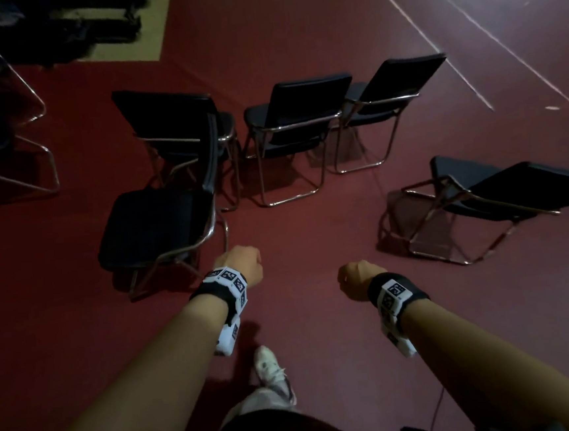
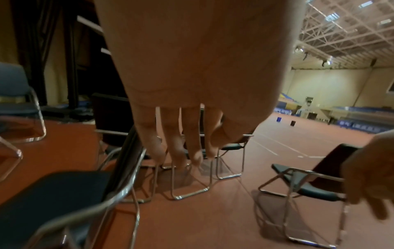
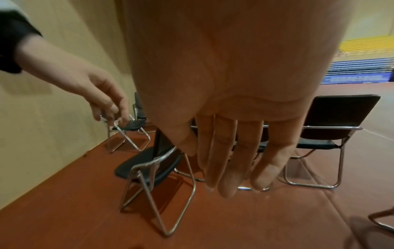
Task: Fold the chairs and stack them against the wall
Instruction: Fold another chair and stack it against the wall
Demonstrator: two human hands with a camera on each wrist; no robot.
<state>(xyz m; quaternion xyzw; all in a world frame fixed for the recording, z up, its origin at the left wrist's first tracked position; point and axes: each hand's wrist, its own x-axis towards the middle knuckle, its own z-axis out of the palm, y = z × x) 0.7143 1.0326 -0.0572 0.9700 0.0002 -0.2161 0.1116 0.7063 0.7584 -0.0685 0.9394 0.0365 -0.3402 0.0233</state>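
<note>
Nearest chair [image 1: 153, 226] just beside empty left hand [image 1: 244, 265], unfolded

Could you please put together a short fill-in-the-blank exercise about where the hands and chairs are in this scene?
1. The floor under the chairs is dark ___ in colour.
2. The chair nearest the left hand stands unfolded, and its seat is ___ in colour.
3. Neither the left hand nor the right hand holds a ___ yet.
4. In the head view, the row beyond the hands has ___ chairs standing side by side.

Missing words: red; black; chair; three
</note>
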